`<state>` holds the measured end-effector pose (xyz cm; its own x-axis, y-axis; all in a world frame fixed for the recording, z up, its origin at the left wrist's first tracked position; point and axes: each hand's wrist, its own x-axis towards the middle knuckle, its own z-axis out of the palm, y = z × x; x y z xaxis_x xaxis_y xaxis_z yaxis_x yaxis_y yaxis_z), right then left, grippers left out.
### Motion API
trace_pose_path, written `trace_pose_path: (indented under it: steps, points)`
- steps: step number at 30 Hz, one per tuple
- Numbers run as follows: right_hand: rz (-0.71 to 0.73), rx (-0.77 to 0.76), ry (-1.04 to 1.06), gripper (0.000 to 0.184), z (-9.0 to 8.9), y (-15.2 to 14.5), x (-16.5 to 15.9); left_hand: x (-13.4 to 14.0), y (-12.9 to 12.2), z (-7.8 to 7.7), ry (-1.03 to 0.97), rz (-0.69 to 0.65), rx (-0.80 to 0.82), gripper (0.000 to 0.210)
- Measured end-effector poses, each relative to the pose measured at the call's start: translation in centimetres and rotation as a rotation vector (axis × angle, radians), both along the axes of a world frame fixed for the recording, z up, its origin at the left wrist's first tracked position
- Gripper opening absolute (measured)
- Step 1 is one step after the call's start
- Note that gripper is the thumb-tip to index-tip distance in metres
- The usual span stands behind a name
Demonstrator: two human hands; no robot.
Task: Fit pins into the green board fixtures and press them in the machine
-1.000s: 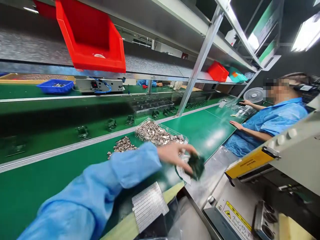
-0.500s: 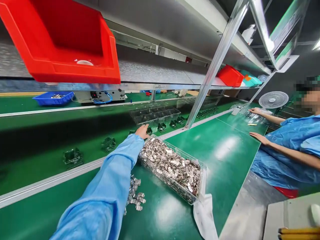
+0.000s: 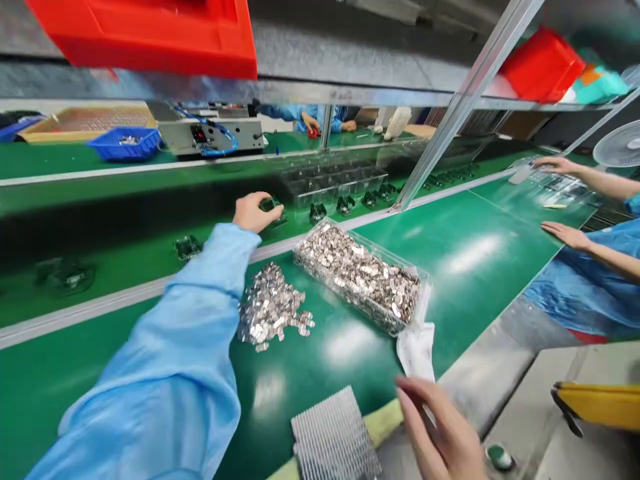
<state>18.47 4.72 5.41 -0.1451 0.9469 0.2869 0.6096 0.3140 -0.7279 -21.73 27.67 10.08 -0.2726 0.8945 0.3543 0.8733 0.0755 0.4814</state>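
My left hand [image 3: 254, 212], in a blue sleeve, reaches over the sunken green lane with thumb and fingers around a small dark-green circuit board [image 3: 273, 208]. At the lower right, my right hand [image 3: 445, 433] has its thumb and finger brought together at the tips; anything between them is too unclear to name. Left of it, a ridged grey metal block [image 3: 336, 437] rests near the bench's front edge on a yellowish strip [image 3: 384, 423]. A pile of small metal clips [image 3: 273, 307] lies beside my left forearm. More fill a clear plastic box [image 3: 320, 273].
Further boards [image 3: 345, 205] sit along the lane near a clear divided tray [image 3: 340, 183]. Overhead is a shelf with a red bin [image 3: 160, 43], held by a metal post [image 3: 465, 100]. A co-worker's hands [image 3: 567, 235] are at the right; another person works across the lane.
My left hand has moved left along the lane, from beside the box's corner to a board. My right hand has come into view. The view has tilted down, showing the ridged block.
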Motion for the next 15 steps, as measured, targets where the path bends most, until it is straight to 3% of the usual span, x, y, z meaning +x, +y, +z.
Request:
trace_pose_path:
  steps: [2,4,6,8,11,15]
  points:
    - [0.199,-0.075,-0.051,0.020,0.4,2.6,-3.5,-1.1,-6.6,0.4,0.054,0.046,0.095,0.046]
    - [0.329,-0.130,-0.169,0.019,0.3,5.9,-7.4,-2.1,-14.5,-0.2,0.147,0.078,0.134,0.044]
    - [0.366,-0.197,-0.343,0.021,-0.2,8.7,-10.7,-2.8,-21.9,-1.9,0.207,0.138,0.083,0.042]
    - [0.358,-0.219,-0.433,0.023,-1.0,10.8,-13.1,-3.2,-27.4,-4.2,0.188,0.207,0.034,0.039]
    - [0.354,-0.209,-0.508,0.018,-1.9,12.1,-14.6,-3.9,-31.3,-7.3,-0.034,0.283,0.015,0.055]
    - [0.399,-0.166,-0.622,0.017,-2.2,12.4,-15.0,-4.5,-32.2,-9.3,-0.256,0.175,-0.050,0.105]
